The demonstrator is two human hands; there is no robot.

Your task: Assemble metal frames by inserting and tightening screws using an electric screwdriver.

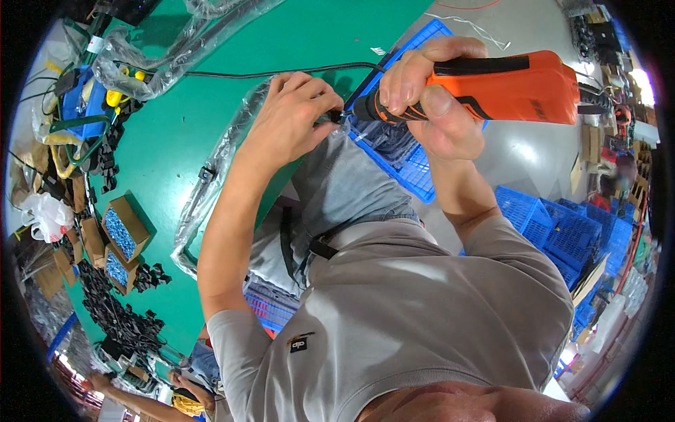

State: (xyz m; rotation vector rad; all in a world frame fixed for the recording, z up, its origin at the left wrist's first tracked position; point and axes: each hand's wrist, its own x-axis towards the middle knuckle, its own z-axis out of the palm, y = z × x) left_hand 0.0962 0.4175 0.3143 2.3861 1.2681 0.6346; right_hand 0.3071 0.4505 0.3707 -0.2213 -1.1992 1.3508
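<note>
My right hand [443,98] grips an orange and black electric screwdriver [513,88], held nearly level with its tip pointing left. At that tip my left hand [295,112] pinches a small black part [336,116], and the bit appears to meet it. A black cable [281,72] runs behind my left hand across the green table. Beside my left forearm lies a bent tube in clear plastic wrap [211,165], with a small black clip [205,174] on it. My fingers hide much of the black part.
The green table [151,176] bears two cardboard boxes of blue screws [121,235] and a heap of black parts [116,309]. More wrapped tubing [190,53] lies at the far left. A blue crate [422,169] stands beyond my lap; blue baskets [562,225] are stacked at right. Another person's arm [133,399] shows lower left.
</note>
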